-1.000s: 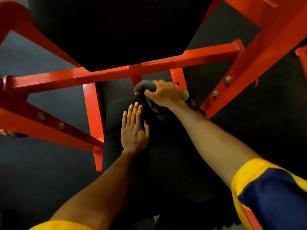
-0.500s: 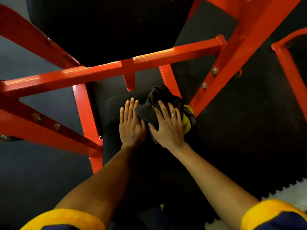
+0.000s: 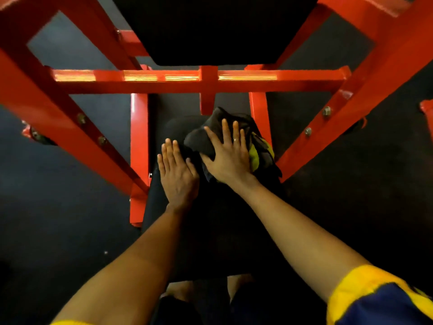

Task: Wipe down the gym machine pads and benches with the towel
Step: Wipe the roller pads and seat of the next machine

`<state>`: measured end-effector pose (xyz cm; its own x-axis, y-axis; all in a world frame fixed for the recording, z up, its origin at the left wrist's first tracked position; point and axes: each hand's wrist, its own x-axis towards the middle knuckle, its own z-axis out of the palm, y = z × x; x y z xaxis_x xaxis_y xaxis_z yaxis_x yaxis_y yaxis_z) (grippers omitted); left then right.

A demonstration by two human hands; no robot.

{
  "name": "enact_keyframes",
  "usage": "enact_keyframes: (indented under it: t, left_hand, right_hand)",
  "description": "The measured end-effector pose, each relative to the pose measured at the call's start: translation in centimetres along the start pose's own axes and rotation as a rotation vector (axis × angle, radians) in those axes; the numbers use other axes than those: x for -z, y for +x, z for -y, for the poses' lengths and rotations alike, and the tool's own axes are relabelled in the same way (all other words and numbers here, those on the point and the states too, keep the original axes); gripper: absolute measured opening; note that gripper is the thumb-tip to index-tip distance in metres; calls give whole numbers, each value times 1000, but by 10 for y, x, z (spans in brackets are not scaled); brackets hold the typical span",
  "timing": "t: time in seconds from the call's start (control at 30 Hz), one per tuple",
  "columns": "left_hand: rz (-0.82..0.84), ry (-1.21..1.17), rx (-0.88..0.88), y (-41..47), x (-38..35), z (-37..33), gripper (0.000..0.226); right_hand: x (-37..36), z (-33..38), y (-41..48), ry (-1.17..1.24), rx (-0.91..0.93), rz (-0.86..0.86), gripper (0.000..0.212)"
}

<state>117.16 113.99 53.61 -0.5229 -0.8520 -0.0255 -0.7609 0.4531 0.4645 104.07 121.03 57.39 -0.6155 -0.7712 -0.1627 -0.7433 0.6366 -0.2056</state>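
Head view, looking down. Landmark: the red crossbar (image 3: 164, 82) of the machine frame.

- Towel (image 3: 201, 141): one, dark with a yellow-green patch. It is bunched on the far right part of the bench (image 3: 210, 231), just on the near side of the crossbar.
- Right hand (image 3: 228, 158): lies flat on the towel, fingers straight and spread, palm bearing down. The grip is wide open, with nothing pinched; the cloth is pressed, not clutched. My judgement is that a flat palm puts pressure over more cloth for the wipe. One ring (image 3: 235, 140) on this hand.
- Left hand (image 3: 178, 174): just beside the towel on its left, flat on bare pad, fingers straight and close together. The grip is open and holds nothing. It is likely a brace to take leaning weight while the other hand works.
- Beyond the crossbar: a second black pad (image 3: 210, 26), set higher, with no towel on it. Whether it has been wiped cannot be told.
- Step in hand, as I judge it: wiping the far end of the bench.

Count: two hands, one towel, two pads. Four bolts (image 3: 326, 111) show on the slanted struts below the crossbar, two on each side.
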Motion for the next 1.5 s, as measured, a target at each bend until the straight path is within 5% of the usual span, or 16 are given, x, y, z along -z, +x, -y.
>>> enact_keyframes:
  t: [0.13, 0.37, 0.5, 0.7, 0.9, 1.13, 1.3, 1.5]
  left_hand:
    - [-9, -5, 40, -7, 1, 3, 65]
    - [-64, 25, 96, -14, -1, 5, 65]
    - [-86, -61, 227, -13, 1, 4, 64]
    - [-127, -27, 226, -12, -2, 4, 63]
    - [-130, 19, 246, -10, -6, 3, 64]
    - [-103, 39, 263, -9, -6, 3, 66]
    - [-104, 12, 248, -9, -2, -2, 64]
    - [-123, 27, 267, -8, -2, 0, 65]
  right_hand:
    - [13, -47, -14, -57, 303, 113, 78]
    - [25, -12, 88, -60, -63, 134, 80]
    - [11, 26, 61, -120, 183, 140, 78]
    - [17, -42, 15, -153, 468, 106, 77]
    - [27, -4, 102, -140, 165, 87, 72]
    - [15, 57, 118, -140, 399, 158, 74]
    - [38, -10, 137, -108, 189, 284, 73]
    - [27, 57, 141, -156, 262, 299, 83]
